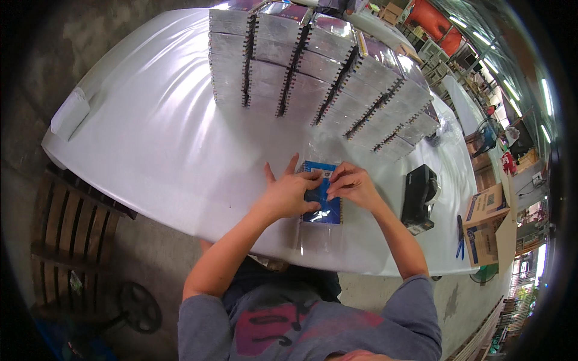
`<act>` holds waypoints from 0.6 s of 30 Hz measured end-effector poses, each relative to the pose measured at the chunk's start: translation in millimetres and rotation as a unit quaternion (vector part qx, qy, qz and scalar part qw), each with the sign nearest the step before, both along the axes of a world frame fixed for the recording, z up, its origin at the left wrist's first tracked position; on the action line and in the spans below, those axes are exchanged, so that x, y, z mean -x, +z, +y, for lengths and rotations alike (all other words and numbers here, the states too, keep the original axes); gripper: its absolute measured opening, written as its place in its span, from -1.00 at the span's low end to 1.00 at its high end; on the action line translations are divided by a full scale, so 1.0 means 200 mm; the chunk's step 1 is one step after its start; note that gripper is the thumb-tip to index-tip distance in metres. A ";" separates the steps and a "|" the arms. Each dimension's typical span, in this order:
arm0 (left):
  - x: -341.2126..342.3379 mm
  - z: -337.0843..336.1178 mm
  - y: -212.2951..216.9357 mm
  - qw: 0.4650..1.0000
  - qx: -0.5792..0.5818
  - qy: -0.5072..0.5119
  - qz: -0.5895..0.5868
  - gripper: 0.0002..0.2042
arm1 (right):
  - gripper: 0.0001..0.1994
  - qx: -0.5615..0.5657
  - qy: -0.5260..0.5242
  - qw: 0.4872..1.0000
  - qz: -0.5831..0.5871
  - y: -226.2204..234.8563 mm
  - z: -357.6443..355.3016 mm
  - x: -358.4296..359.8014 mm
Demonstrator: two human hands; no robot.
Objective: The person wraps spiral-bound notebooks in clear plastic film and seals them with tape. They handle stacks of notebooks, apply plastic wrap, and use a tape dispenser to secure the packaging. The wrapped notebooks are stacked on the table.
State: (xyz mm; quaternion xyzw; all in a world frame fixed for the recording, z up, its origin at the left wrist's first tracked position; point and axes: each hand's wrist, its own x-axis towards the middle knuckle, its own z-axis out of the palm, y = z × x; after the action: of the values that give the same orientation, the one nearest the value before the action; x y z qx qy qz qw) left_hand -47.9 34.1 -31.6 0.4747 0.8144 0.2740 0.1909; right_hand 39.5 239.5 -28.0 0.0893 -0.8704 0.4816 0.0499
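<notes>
On the white-covered table, close to its near edge, lies a small spiral-bound notebook (330, 215) with a blue cover. Clear plastic film (322, 243) reaches out past its near end, and more shows past its far end. My left hand (288, 194) rests over the notebook's left side, fingers spread, thumb and a finger on the cover. My right hand (354, 185) is at the notebook's right side with fingertips pinched together over the cover. What sits between those fingertips is too small to tell.
Several stacks of plastic-wrapped spiral-bound books (325, 66) stand along the table's far side. To the right is a black tape dispenser (416, 207), with a blue-handled tool (460, 237) near the edge and an open cardboard box (481, 234) beyond. A white object (70, 113) lies far left.
</notes>
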 end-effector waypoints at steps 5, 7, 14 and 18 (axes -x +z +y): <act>-0.05 0.04 -0.01 1.000 0.003 -0.003 -0.003 -0.27 | -0.82 0.093 -0.028 0.995 -0.017 -0.04 0.02 -0.01; -0.06 0.05 -0.01 1.000 0.006 -0.003 -0.011 -0.26 | -0.82 0.099 -0.024 0.995 -0.019 -0.04 0.01 0.00; -0.09 0.07 -0.06 0.999 -0.003 0.004 -0.041 -0.20 | -0.83 0.026 -0.035 0.999 -0.009 -0.01 -0.05 -0.02; -0.10 0.08 -0.11 0.997 -0.033 0.017 -0.069 -0.08 | -0.68 -0.078 -0.025 0.994 -0.073 0.07 -0.07 0.01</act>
State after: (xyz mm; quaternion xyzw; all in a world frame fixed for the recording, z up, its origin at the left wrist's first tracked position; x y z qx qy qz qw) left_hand -28.1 50.9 -53.4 0.4471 0.7977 0.3355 0.2263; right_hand 38.2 225.3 -14.0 0.0358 -0.9086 0.4161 -0.0087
